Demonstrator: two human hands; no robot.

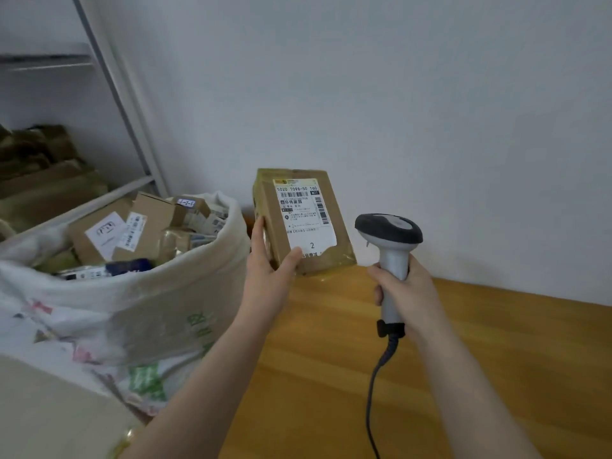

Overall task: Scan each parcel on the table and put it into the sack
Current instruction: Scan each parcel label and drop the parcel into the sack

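Observation:
My left hand [270, 270] grips a small brown cardboard parcel [334, 253] by its lower left corner and holds it upright above the wooden table [463, 359]. Its white shipping label with barcodes faces me. My right hand [407, 293] grips the grey handle of a barcode scanner [389, 233]; its dark head sits just right of the parcel. The white woven sack [149, 313] stands open at the left, filled nearly to its rim with several parcels [132, 226].
The scanner's dark cable [374, 392] hangs down toward the bottom edge. A metal shelf [109, 94] with brown packages stands behind the sack at the far left. A white wall [430, 111] runs along the table's far edge. A pale surface [49, 419] fills the bottom left corner.

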